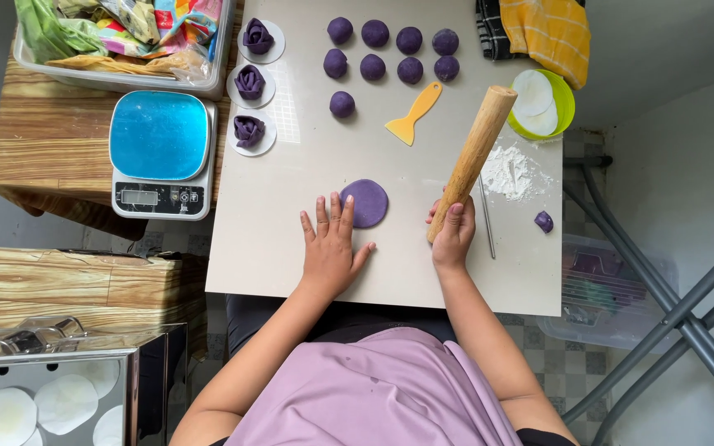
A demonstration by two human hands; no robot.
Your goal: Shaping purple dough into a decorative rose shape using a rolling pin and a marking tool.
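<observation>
A flattened purple dough disc (365, 202) lies on the pale board (266, 248), near its front edge and about midway across. The left hand (330, 248) rests flat just in front and to the left of the disc, fingers spread and gripping nothing, fingertips touching its edge, while to the right of the disc the right hand (454, 235) is closed around the lower end of a wooden rolling pin (473, 157) that slants up and away. Behind the disc sit purple dough balls (390, 54) and a yellow scraper (413, 113); a blue kitchen scale (160, 153) stands well to its left.
</observation>
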